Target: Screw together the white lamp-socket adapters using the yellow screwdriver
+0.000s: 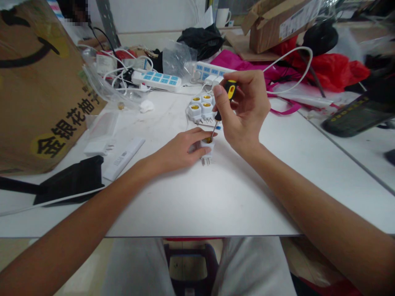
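My left hand (191, 149) steadies a white plug-in lamp socket (208, 151) on the table, fingers closed around its sides. The metal prongs of this socket point toward me, and its brass-coloured inside faces up. In my right hand (247, 109) is a screwdriver (231, 88) with a black and yellow handle, held tilted. Its thin shaft reaches down into the socket's opening; the very tip is hidden inside. Just beyond, several similar white lamp sockets (201, 107) stand grouped together. A thin rod with a blue end (218, 128) lies in front of that group.
White power strips (157, 79) with cables lie behind the sockets. To the left stand a large brown paper bag (46, 90), a black device (74, 179) and a white box (123, 159). A cardboard box (277, 28), red plastic (342, 70) and a dark bottle-like object (348, 117) are at right.
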Demonstrator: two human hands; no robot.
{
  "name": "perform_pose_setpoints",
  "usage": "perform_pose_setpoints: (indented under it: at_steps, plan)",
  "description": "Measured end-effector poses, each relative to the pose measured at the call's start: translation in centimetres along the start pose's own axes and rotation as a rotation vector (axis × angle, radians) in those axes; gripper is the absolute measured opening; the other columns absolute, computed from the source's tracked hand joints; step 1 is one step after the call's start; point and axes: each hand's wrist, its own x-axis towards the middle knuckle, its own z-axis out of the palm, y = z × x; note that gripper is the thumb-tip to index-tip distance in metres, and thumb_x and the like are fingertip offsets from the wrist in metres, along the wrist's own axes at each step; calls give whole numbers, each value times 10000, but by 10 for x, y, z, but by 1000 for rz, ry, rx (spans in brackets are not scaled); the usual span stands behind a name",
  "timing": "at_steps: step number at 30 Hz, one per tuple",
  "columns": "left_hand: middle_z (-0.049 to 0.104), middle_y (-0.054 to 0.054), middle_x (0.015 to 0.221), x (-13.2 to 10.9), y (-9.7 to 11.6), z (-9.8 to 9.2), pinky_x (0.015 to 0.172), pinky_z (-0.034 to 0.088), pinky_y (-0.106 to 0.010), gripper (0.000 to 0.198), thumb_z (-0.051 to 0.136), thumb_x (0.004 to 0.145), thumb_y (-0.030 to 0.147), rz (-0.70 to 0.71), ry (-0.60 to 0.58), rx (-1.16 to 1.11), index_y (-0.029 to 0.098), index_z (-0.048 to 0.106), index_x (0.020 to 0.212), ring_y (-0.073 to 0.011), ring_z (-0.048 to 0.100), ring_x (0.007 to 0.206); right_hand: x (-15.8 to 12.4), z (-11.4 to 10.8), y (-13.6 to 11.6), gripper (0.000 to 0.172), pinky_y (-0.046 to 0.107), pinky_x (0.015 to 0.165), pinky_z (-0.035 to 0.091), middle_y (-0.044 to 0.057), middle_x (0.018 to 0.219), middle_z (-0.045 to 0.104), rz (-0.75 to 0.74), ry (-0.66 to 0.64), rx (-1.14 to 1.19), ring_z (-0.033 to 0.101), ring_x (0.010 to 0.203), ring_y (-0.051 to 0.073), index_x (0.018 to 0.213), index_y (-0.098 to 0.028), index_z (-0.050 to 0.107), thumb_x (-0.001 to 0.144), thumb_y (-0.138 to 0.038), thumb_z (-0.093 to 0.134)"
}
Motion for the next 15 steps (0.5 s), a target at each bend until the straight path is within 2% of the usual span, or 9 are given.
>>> perform_pose_setpoints:
  at_steps: [4,9,12,15]
  plan:
    - [782,-124,1360,-1,-1,0,1124,574,-427,371,698,1024,245,4,7,25,203,759,1388,-264,744,1217,1,-2,-2,324,317,561,568,22,1003,770,17,1,0,731,808,203,1142,-368,708,990,-651,753]
    - [779,-105,1379,-1,-2,-1,1181,535,-421,368,695,1028,255,19,8,29,236,755,1391,-259,729,1268,3,-4,1,367,372,679,658,24,1115,806,65,-91,67,757,796,210,1177,-375,689,1041,-711,627]
    - [780,-106,1366,0,-2,-1,1166,540,-413,376,695,1026,258,20,7,41,230,752,1396,-259,731,1250,4,-4,5,356,374,691,640,18,1140,798,16,-100,115,758,748,191,1143,-356,674,1088,-687,556]
    - [772,-111,1382,0,-2,-1,1170,536,-429,373,683,1033,255,26,-4,36,228,749,1399,-260,727,1252,2,-2,7,342,356,642,605,10,1087,776,-16,-91,141,740,709,173,1117,-344,645,1118,-659,513]
